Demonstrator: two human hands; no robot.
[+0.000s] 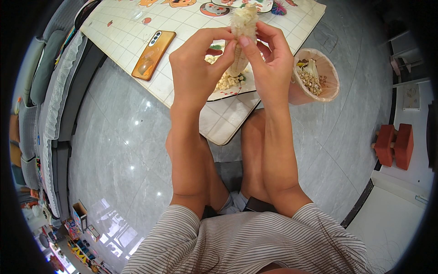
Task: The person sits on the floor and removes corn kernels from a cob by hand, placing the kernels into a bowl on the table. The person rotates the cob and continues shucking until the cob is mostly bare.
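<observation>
An ear of pale corn (239,63) is held up over the table's near corner. Its upper part looks stripped and ragged, while rows of kernels show lower down. My left hand (200,56) pinches it from the left with thumb and fingers. From the right, my right hand (272,56) grips it, thumb pressed on the front and fingers curled behind. Beneath the ear, loose corn kernels (227,83) lie heaped on a white tray (244,89) with a dark rim and a printed plant pattern. My hands hide part of this tray.
The table (191,73) has a white checked cover. A gold smartphone (154,54) lies at left. Another patterned tray (265,6) and a colourful tuft (279,8) are farther back. A lined waste bin (330,85) with scraps stands right; red stools (393,145) and a grey sofa (63,120) flank the floor.
</observation>
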